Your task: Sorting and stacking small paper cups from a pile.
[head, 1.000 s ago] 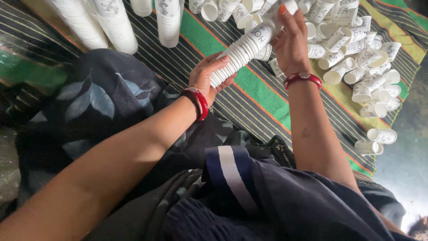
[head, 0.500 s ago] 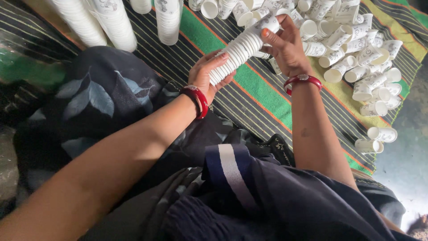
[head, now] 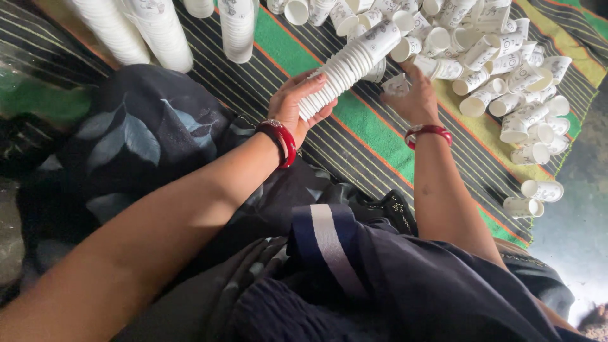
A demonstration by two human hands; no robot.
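Left hand (head: 297, 104) wraps its fingers around a nested stack of white cups (head: 348, 63) pointing toward one o'clock. Right hand (head: 415, 98) seems to pinch a loose cup (head: 396, 84) beside the scattered cup pile (head: 506, 69) at one o'clock.

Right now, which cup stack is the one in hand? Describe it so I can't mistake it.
Start at the striped mat with its green band. Over it the left hand grips a long nested stack of white paper cups. Unlike the other stacks at the mat's far edge, it slants, lifted toward the loose cups.

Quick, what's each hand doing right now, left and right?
Left hand: closed around the nested stack of white paper cups.
Right hand: fingers on a single loose paper cup on the striped mat; a full grip cannot be told.
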